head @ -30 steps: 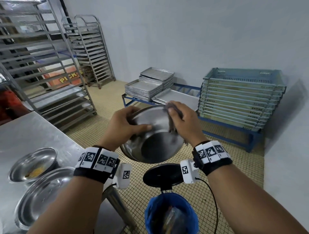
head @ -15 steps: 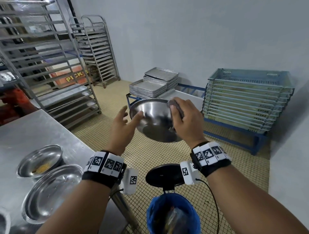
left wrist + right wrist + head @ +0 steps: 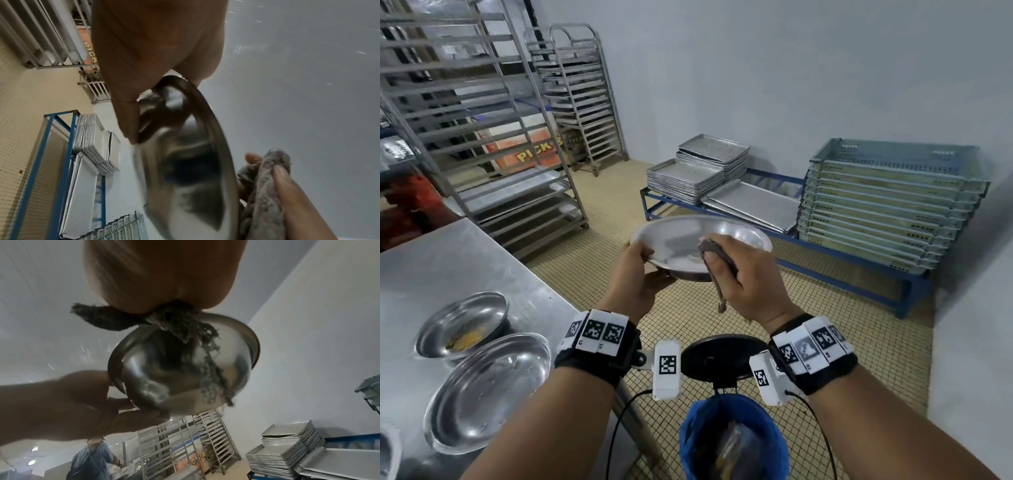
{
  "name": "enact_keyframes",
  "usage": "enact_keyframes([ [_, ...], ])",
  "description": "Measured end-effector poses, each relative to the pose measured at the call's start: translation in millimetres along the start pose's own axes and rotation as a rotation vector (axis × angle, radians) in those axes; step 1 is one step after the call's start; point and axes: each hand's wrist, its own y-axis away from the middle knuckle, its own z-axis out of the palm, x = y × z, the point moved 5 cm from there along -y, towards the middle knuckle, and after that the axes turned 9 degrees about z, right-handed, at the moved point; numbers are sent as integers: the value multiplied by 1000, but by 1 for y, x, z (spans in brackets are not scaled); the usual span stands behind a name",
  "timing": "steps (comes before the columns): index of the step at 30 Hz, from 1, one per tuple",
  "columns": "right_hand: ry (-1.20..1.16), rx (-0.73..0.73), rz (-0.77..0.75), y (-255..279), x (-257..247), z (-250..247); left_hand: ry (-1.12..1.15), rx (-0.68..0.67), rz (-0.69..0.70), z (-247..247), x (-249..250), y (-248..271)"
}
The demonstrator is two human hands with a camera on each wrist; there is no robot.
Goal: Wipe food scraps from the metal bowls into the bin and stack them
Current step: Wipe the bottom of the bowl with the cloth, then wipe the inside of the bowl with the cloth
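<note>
Tipped flatter than half a second ago: metal bowl [image 3: 702,246] now near level, left hand [image 3: 635,277] regripped at near rim, thumb inside, fingers [image 3: 131,404] curled beneath. Right hand [image 3: 743,274] clamped round grey cloth [image 3: 714,255], pressed at rim. Held above blue-lined bin [image 3: 734,442]. Thin, stiff, light, slick steel; best pinched at rolled rim. Probably scraped clean, interior blurred. Two more bowls on worktop [image 3: 441,260], one with yellow scraps [image 3: 462,341].

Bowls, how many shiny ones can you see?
4: one held in the left hand, bowl; two on the table; one cut off at the edge.
</note>
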Motion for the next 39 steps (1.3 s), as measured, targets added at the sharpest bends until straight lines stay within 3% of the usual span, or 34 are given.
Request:
enact_keyframes([
  [8, 63, 34, 95, -20, 15, -3, 82, -92, 132, -9, -5, 0],
  [16, 455, -109, 291, -6, 49, 24, -50, -151, 283, -16, -23, 15],
  [21, 349, -234, 431, 24, 60, 51, -146, -168, 384, -17, -29, 26],
  [25, 291, -246, 370, 46, 50, 58, -145, -167, 412, -25, -35, 32],
  [29, 427, -438, 199, 70, 49, 78, -125, -127, 364, -33, -42, 27],
  [35, 596, -485, 314, 70, 72, 84, -124, -161, 316, -32, -54, 31],
  [39, 516, -470, 302, 83, 68, 92, -136, -185, 322, -27, -56, 36],
])
